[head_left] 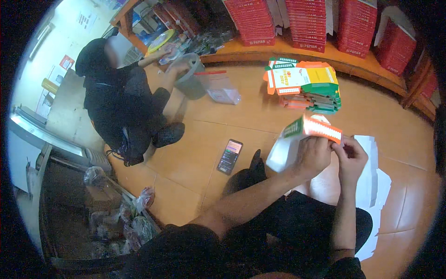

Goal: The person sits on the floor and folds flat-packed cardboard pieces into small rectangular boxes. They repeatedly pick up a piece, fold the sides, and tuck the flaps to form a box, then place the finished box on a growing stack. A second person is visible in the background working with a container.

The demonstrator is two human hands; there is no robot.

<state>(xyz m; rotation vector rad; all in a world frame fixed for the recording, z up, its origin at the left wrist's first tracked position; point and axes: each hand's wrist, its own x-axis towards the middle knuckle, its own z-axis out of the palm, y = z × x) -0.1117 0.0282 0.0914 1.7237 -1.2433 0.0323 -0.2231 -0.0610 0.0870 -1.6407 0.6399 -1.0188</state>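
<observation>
A small cardboard food box (pixel 291 151), white inside with green and orange edges, is partly folded up above my lap. My left hand (pixel 317 156) is closed on its upper rim, and the fingers press the orange edge. At the corner beside it, my right hand (pixel 351 157) pinches the same box. Below and right of my right hand lie white cardboard sheets (pixel 369 186) on the floor, partly hidden by my forearm and leg. Beyond the box stands a pile of flat printed cardboard blanks (pixel 304 83) in green, yellow, orange and white.
A phone (pixel 229 156) with a lit screen lies left of my knee. Further left a person (pixel 125 97) in black crouches, one hand at a grey bucket (pixel 189 83). A plastic bag (pixel 224 93) sits beside it. Red box stacks (pixel 306 25) fill the wooden shelf (pixel 297 52).
</observation>
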